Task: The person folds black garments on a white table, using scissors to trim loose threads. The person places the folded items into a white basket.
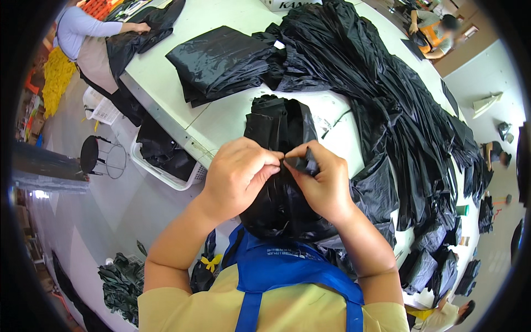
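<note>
A bundle of black plastic bags (276, 205) lies at the table's near edge, right in front of my body. Both hands meet over its middle, fingertips almost touching. My left hand (233, 170) is closed, thumb and forefinger pinching the black plastic at the bundle's centre. With fingers curled, my right hand (325, 180) grips a folded piece of black plastic (303, 161) that sticks out between thumb and fingers. What exactly lies between the fingertips is too small to make out. Beyond the hands, the bundle's gathered top (276, 113) rests on the white table (207, 124).
A flat stack of black plastic bags (221, 61) sits farther back. A long heap of black plastic (381, 88) runs along the table's right. Below the left edge stand a white basket (185, 180) and a round stool (90, 155). A co-worker's hand (142, 27) handles black plastic at far left.
</note>
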